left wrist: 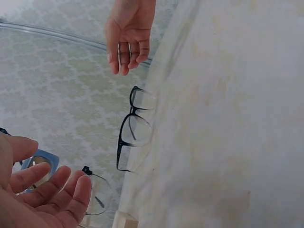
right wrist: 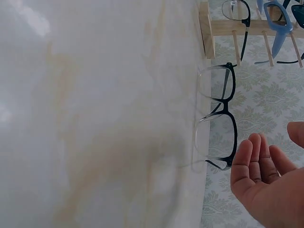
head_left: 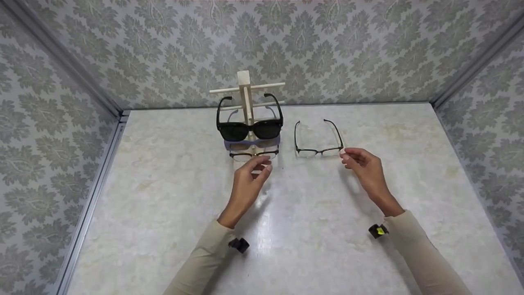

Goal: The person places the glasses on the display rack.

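Observation:
A pair of eyeglasses (head_left: 317, 152) with a dark browline frame and clear lower rims stands on the table, its temples pointing toward the back wall. My right hand (head_left: 366, 168) is at its right end; in the right wrist view the thumb is spread from the fingers (right wrist: 255, 161), with nothing between them. My left hand (head_left: 247, 180) is in front of the lowest eyeglasses (head_left: 241, 155) on a wooden stand (head_left: 244, 80), overlapping them in the head view. In the left wrist view its fingers (left wrist: 52, 183) are relaxed and hold nothing.
Black sunglasses (head_left: 235, 132) hang on the stand above a blue-framed pair (right wrist: 280, 35). A bare wooden rod (head_left: 268, 85) crosses the stand's top. Patterned walls (head_left: 303, 41) enclose the marbled table (head_left: 172, 229) at the back and both sides.

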Demonstrator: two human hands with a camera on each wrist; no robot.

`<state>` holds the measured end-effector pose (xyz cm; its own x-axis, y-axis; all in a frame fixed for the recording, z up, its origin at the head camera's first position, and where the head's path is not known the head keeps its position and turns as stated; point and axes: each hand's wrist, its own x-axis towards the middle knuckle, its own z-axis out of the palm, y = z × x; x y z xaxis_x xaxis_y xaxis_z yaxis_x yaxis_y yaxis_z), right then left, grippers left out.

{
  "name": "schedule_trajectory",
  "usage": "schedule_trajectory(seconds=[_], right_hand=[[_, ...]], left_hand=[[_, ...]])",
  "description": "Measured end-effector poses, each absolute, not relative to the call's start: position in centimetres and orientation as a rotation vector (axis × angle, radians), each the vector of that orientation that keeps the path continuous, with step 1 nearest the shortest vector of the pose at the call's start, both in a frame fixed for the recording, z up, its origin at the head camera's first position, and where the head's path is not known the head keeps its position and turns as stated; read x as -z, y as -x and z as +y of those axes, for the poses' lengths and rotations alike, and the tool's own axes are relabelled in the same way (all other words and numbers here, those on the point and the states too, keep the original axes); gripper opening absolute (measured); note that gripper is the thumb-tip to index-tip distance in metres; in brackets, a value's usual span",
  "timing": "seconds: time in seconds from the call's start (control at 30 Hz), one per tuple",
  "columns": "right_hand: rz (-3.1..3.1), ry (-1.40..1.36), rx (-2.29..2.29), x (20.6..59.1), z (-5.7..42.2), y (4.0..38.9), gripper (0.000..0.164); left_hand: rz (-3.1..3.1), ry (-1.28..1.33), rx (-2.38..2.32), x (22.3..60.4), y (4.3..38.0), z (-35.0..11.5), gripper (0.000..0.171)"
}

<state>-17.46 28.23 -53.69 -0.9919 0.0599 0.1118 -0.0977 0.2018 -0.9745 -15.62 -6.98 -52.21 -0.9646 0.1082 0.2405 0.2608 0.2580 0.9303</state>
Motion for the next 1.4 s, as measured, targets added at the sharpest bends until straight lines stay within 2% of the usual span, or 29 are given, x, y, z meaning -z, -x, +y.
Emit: schedule_trajectory(seconds=[0.37,1.13,1.4], right_hand=[[-2.372,0.065,-1.911,55.0,29.0,17.5,0.044],[-2.378,0.091,-2.021,56.0,29.1,18.6,0.055],[-2.394,0.069,-1.922,56.3,28.9,19.1,0.052]], left_hand=[[-2.435,0.384,1.848,54.6,15.7,-4.8,0.036],[-2.397,0.350,1.921,57.3,17.0,-0.2,0.043],[-2.409,0.361,1.874,57.7,18.0,1.2,0.046]])
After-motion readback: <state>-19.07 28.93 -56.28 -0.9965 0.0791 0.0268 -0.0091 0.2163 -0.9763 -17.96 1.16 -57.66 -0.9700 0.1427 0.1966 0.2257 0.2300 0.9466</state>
